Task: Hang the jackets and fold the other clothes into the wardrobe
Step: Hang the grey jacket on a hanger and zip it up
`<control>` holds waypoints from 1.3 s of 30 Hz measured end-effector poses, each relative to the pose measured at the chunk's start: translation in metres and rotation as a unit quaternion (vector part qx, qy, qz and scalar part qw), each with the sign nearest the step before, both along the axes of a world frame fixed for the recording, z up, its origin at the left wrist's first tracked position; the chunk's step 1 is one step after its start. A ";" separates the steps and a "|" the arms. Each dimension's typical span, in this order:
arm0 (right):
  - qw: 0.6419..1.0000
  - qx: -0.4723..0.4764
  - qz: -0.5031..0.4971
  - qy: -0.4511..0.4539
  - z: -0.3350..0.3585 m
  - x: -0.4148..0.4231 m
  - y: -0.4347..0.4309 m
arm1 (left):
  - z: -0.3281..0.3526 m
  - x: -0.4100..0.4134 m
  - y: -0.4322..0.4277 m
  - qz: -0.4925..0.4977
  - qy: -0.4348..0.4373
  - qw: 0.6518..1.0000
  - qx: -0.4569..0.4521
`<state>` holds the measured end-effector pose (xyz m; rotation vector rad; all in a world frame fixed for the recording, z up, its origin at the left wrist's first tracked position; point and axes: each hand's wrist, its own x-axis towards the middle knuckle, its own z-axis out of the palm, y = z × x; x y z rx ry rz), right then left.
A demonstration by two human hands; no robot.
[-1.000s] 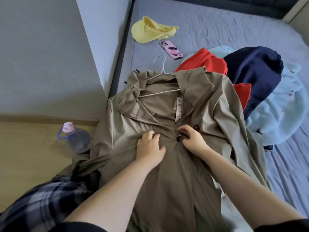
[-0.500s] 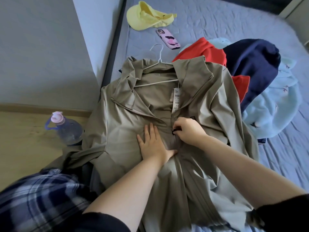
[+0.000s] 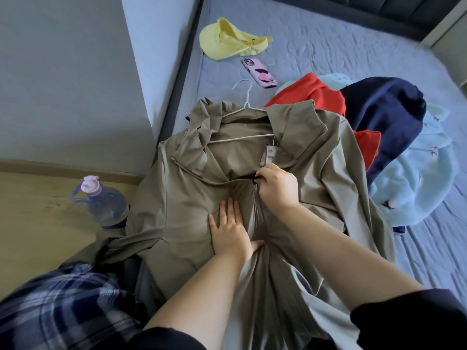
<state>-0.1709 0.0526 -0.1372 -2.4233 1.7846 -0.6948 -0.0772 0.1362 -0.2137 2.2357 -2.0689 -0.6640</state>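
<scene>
An olive-tan jacket (image 3: 177, 210) lies spread face up on the bed's near corner, with a white wire hanger (image 3: 243, 102) inside its collar and a paper tag at the neck. My left hand (image 3: 231, 229) presses flat on the jacket's front, fingers straight. My right hand (image 3: 276, 185) pinches the dark zipper pull at the jacket's chest, just below the tag. To the right lies a heap of other clothes: a red garment (image 3: 316, 97), a navy one (image 3: 386, 117) and a light blue fleece (image 3: 417, 183).
A yellow cap (image 3: 227, 39) and a pink-cased phone (image 3: 259, 73) lie on the grey-blue bed (image 3: 328, 41) beyond the jacket. A water bottle (image 3: 106, 200) with a pink lid stands on the wooden floor at the left, by the wall. My plaid trouser leg fills the lower left.
My right hand has pulled the zipper pull up the jacket's front toward the collar. My left hand went from gripping the fabric to lying flat, lower on the front.
</scene>
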 end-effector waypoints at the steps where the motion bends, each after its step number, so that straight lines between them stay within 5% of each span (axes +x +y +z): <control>1: 1.000 0.012 0.006 0.009 0.001 0.001 -0.002 | -0.001 0.001 0.000 -0.004 0.005 1.000 0.000; 6: 0.969 0.238 0.027 0.068 0.018 -0.009 -0.012 | 0.006 0.010 -0.003 0.041 0.103 0.991 -0.076; 10: 0.964 0.262 0.037 -0.018 0.034 -0.021 -0.007 | 0.025 0.008 -0.007 0.091 0.230 0.943 -0.224; 15: 0.963 0.267 0.039 -0.002 0.042 -0.027 0.000 | 0.033 0.008 -0.012 0.043 0.334 0.936 -0.101; 21: 0.961 0.272 0.045 -0.032 0.041 -0.021 0.005 | 0.035 0.005 -0.023 0.100 0.349 0.930 -0.057; 27: 0.982 0.155 0.058 0.093 0.032 -0.011 0.017 | 0.035 0.014 -0.026 0.076 0.313 0.947 -0.017; 33: 0.993 0.041 -0.069 -0.087 0.059 0.008 -0.019 | 0.026 0.023 -0.021 0.021 0.205 0.978 0.030; 39: 0.991 0.095 0.023 -0.087 0.073 0.021 -0.019 | 0.044 0.030 -0.031 0.095 0.252 0.962 -0.033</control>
